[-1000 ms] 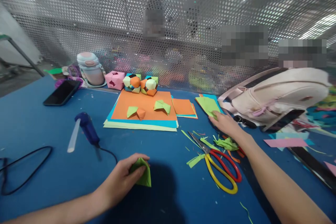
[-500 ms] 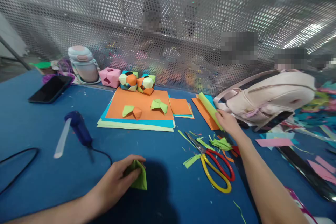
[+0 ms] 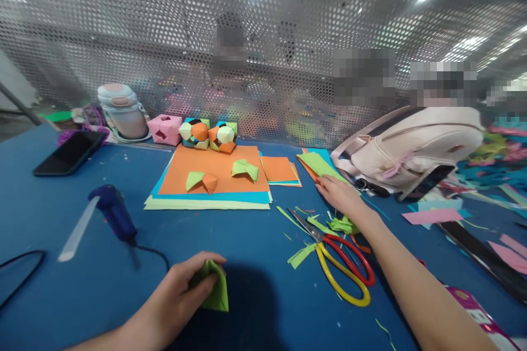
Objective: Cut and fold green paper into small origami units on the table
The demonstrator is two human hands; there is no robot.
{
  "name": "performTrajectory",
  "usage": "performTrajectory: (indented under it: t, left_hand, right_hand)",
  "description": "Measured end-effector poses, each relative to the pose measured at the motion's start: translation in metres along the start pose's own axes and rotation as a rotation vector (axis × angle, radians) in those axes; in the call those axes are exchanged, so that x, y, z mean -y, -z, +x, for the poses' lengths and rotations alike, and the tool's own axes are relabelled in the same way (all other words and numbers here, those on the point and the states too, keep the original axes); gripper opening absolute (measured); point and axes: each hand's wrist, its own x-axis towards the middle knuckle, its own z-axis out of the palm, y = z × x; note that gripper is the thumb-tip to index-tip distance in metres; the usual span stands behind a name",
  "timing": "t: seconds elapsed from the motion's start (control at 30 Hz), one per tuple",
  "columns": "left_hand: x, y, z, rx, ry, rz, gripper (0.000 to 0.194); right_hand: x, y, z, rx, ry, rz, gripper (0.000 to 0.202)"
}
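Note:
My left hand [image 3: 185,290] is closed around a small folded piece of green paper [image 3: 217,290], with the thumb across its front, low over the table. On the right, my right hand [image 3: 340,194] lies with its fingers extended over the lower edge of a green paper strip [image 3: 323,163]. That strip rests flat on orange paper, beside blue paper [image 3: 322,153]. Scissors [image 3: 317,237] with one red and one yellow handle lie open, nearer to me. Two folded paper pieces, one green-and-orange [image 3: 201,181], one green [image 3: 245,170], sit on an orange sheet [image 3: 181,167].
Beyond the sheets stand a pink paper cube [image 3: 164,129] and two multicolour ones. A blue glue gun [image 3: 113,214], phone [image 3: 69,152] and bottle [image 3: 123,115] are at left. Green scraps [image 3: 302,255] surround the scissors. A pale backpack [image 3: 420,145] stands before the perforated metal panel [image 3: 164,38].
The green strip, curled up in my right hand before, now lies flat. My right hand has shifted left along it. My left hand still holds the folded paper; the view has shifted slightly.

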Motion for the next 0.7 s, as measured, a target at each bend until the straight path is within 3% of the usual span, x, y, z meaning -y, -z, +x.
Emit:
performTrajectory:
  t: [0.23, 0.37, 0.53, 0.7]
  left_hand:
    - [0.005, -0.006, 0.002, -0.032, -0.051, 0.040, 0.032]
    - [-0.001, -0.007, 0.001, -0.005, -0.067, 0.072, 0.031]
    - [-0.016, -0.009, 0.001, -0.009, 0.012, 0.072, 0.032]
    - [-0.019, -0.014, 0.001, -0.056, 0.045, 0.048, 0.031]
  right_hand:
    - [0.001, 0.002, 0.004, 0.029, -0.056, -0.065, 0.032]
    - [0.001, 0.012, 0.010, 0.026, -0.144, -0.095, 0.034]
    - [0.004, 0.016, 0.018, 0.029, -0.211, -0.106, 0.038]
    - [0.008, 0.015, 0.017, 0.061, -0.175, -0.058, 0.037]
